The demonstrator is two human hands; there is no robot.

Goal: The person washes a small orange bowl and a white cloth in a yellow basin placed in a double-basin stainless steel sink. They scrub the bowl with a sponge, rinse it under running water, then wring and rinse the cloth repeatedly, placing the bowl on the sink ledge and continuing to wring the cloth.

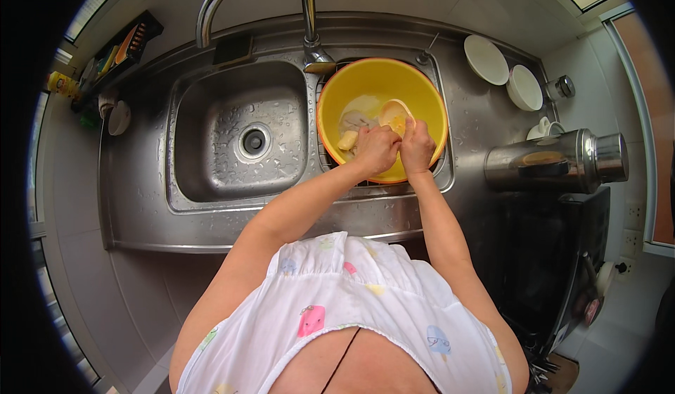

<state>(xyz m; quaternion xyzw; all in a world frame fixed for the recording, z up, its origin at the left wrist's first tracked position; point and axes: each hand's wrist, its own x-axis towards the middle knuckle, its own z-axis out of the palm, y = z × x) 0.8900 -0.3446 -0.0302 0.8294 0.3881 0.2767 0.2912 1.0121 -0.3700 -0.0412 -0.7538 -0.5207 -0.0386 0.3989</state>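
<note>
A large yellow basin (364, 77) with an orange rim stands over the right sink bowl, on a wire rack. Inside it lie a pale, whitish mass (358, 121) and a yellowish piece (348, 140) beside my left hand. My right hand (418, 146) grips the edge of a small pale bowl (394, 113), which is tilted and has yellow-orange bits inside. My left hand (377, 148) is bent over the basin, its fingertips touching or close to my right thumb and the small bowl's lower edge. Whether my left fingers hold anything is hidden.
A chrome faucet (309, 19) arches over the left sink bowl (200, 130), which is wet. Two white bowls (485, 59) (524, 88), a white cup (540, 129) and a steel thermos (538, 162) lie or stand at the right. A small bowl (119, 118) is at the far left.
</note>
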